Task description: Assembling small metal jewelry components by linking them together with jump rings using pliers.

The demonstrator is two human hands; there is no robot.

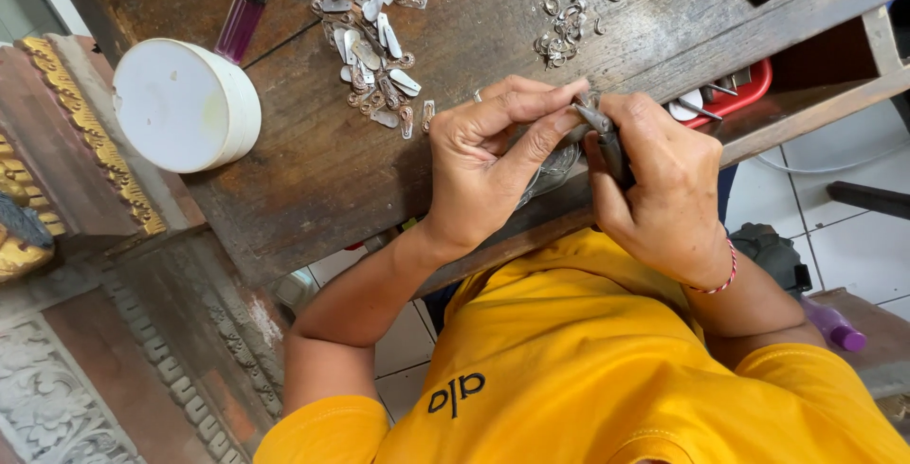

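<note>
Workbench [313,161]: dark wood, rough, matt, grain and scratches visible. Small flat pieces [372,42] at 12 o'clock: dull silvery metal, some tarnished. Rings [561,28] at 1 o'clock: same grey metal. Round lid [185,104] at 10 o'clock: white, smooth, matt plastic. Lighter [243,11]: translucent purple plastic, glossy. Pliers [607,137] in right hand [664,189]: dark metal. Tray [735,94]: red glossy plastic.

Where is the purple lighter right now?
In the head view, the purple lighter lies at the upper left of the wooden bench, just above the round white container and left of the pile of metal pieces.
</note>
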